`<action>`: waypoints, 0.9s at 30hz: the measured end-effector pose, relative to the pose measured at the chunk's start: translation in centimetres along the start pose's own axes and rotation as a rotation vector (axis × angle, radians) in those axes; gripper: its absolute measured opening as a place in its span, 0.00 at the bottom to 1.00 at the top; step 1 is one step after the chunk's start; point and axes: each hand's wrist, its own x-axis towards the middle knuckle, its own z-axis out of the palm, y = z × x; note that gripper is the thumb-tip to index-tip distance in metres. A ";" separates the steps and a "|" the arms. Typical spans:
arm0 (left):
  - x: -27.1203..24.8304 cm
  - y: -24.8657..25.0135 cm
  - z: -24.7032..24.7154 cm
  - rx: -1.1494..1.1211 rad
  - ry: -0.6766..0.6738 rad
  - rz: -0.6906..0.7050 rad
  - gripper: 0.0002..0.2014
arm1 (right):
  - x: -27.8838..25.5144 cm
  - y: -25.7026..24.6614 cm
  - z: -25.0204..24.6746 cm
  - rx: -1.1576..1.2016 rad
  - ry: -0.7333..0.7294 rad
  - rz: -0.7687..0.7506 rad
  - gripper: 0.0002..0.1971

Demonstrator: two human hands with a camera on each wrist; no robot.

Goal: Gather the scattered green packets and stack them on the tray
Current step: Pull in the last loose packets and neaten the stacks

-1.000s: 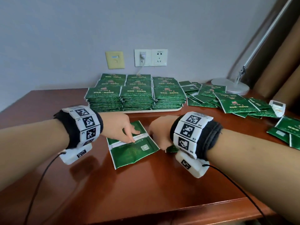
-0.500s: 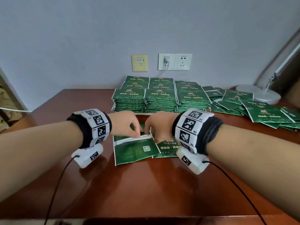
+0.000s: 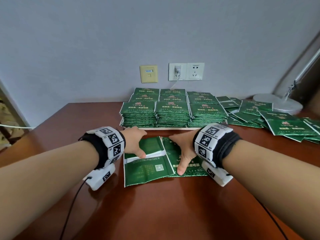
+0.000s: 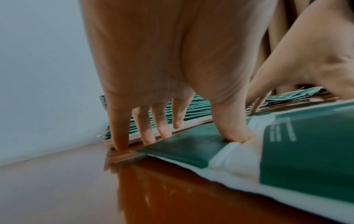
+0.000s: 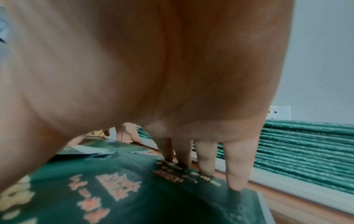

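The near part of the table (image 3: 173,205) is bare wood, so a hand can pass there freely. Behind, the tray (image 3: 166,128) with high stacks of green packets (image 3: 173,111) blocks the way to the wall. On the right, scattered packets (image 3: 270,122) and a lamp base (image 3: 280,104) fill the surface; the left side stays free

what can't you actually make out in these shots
- Tray: head view, only its front edge shows; the stacked packets cover the rest.
- Right hand fingertips: head view, hidden behind the hand itself.
- Scattered packets: cut off by the right edge.
- Print on the face-up packet: right wrist view, blurred.
- Face-down packet: small text too small.
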 end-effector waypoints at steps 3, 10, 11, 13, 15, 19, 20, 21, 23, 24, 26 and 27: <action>0.4 0.5 -0.3 0.039 -0.016 0.003 0.40 | 0.5 0.1 0.0 0.007 0.037 -0.001 0.53; 0.6 0.6 0.0 0.122 0.008 -0.017 0.29 | 0.6 0.8 -0.3 -0.062 0.099 0.000 0.49; 0.6 0.6 0.1 0.127 0.015 -0.036 0.29 | 0.7 0.8 -0.4 -0.081 0.107 0.002 0.50; 0.2 0.7 0.0 0.144 0.045 -0.055 0.31 | 0.8 0.9 -0.4 -0.123 0.117 0.005 0.52; -0.3 0.5 -0.6 0.164 0.115 -0.052 0.31 | 0.8 0.9 -0.5 -0.154 0.114 0.011 0.53; -1.6 -0.6 -2.3 0.058 0.272 -0.035 0.19 | 0.9 1.0 -0.7 -0.162 0.117 0.022 0.46; -1.9 -0.8 -2.5 0.047 0.304 -0.015 0.17 | 0.9 1.0 -0.7 -0.164 0.120 0.022 0.45; -2.2 -0.9 -2.5 0.041 0.310 0.009 0.16 | 0.9 1.0 -0.7 -0.172 0.121 0.023 0.46; -3.2 -0.5 -2.3 0.026 0.231 0.061 0.19 | 0.9 1.1 -0.4 -0.201 0.112 0.032 0.53; -3.7 -0.2 -2.0 0.016 0.170 0.082 0.22 | 0.9 1.1 -0.3 -0.204 0.101 0.039 0.57; -4.3 0.1 -1.3 -0.006 0.092 0.106 0.28 | 0.6 1.2 0.0 -0.175 0.064 0.042 0.60; -4.3 0.2 -0.9 -0.001 0.084 0.106 0.31 | 0.5 1.3 0.1 -0.158 0.052 0.040 0.61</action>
